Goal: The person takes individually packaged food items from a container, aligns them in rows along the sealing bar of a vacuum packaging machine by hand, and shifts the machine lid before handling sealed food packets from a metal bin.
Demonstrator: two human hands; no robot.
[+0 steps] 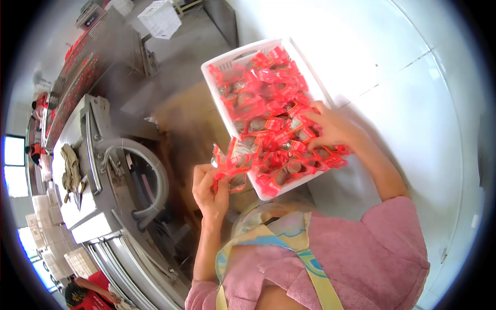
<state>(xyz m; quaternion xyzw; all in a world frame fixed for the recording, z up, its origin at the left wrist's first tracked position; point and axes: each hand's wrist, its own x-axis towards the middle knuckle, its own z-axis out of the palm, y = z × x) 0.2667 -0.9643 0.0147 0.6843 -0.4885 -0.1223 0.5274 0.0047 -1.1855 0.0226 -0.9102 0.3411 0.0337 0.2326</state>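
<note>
A white plastic basket (211, 88) is heaped with small red-and-clear packets (271, 95) that hold brown pieces. Just left of the basket's near end, my left hand (209, 191) is closed on a red-and-clear packet (239, 160); a second packet seems to hang below it. My right hand (333, 126) reaches over the basket's right rim, with thumb and fingers apart and the fingertips touching packets. Some packets spill over the near right corner of the rim.
A white tiled wall (403, 108) rises close on the right. At left stands a metal machine (98, 150) with a curved pipe (163, 181) and a cloth (70, 168) on top. A white crate (160, 19) sits farther back. Another person in red (95, 294) is at lower left.
</note>
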